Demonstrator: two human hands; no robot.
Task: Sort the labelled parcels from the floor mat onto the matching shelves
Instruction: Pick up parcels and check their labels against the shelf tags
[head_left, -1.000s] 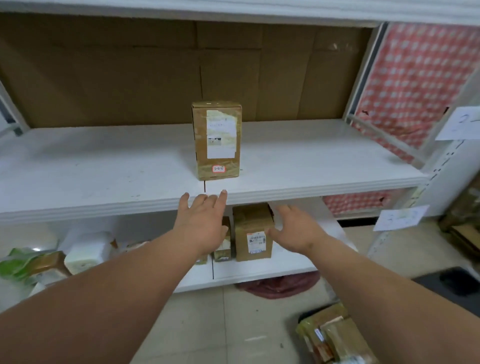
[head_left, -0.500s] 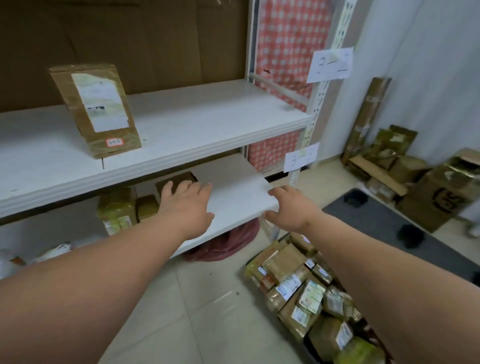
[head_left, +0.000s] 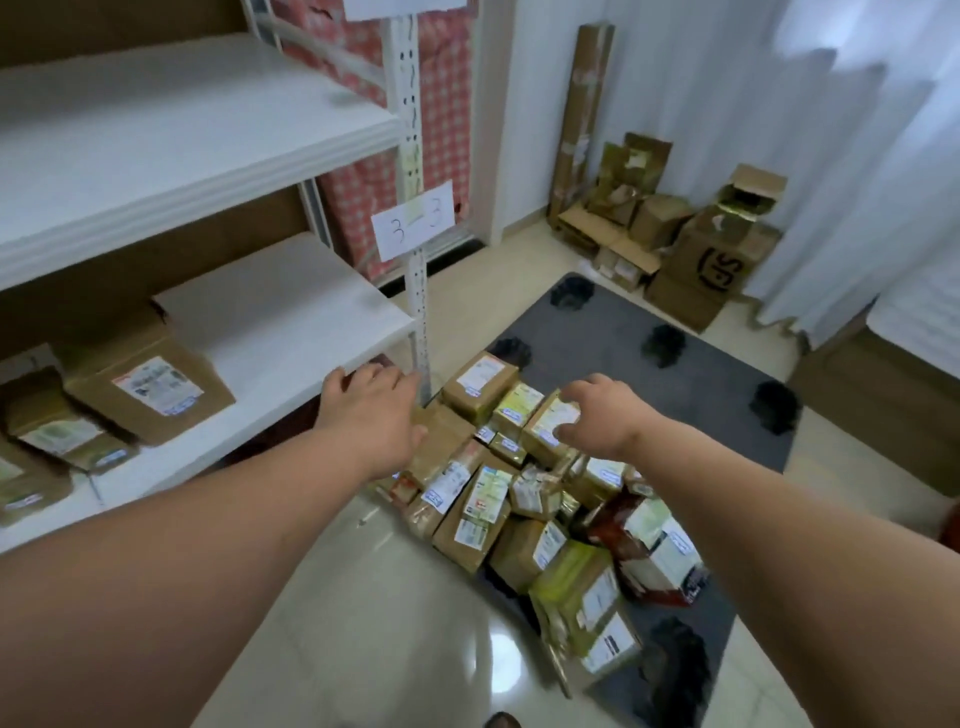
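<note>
Above grey mat (head_left: 691, 374), taped boxy cardboard parcels (head_left: 524, 499), bare hands.

Brown parcels (head_left: 519, 499), grey mat (head_left: 675, 332), white shelves (head_left: 208, 119).

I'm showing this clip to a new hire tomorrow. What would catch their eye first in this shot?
Most striking is the pile of labelled parcels heaped at the near end of the dark floor mat, right beside the shelf unit. Both bare hands reach out over it, the left hand and right hand, neither holding anything. Next comes the paper tag reading 3-3 on the white shelf post, by the lower shelf that holds a few brown boxes.
</note>
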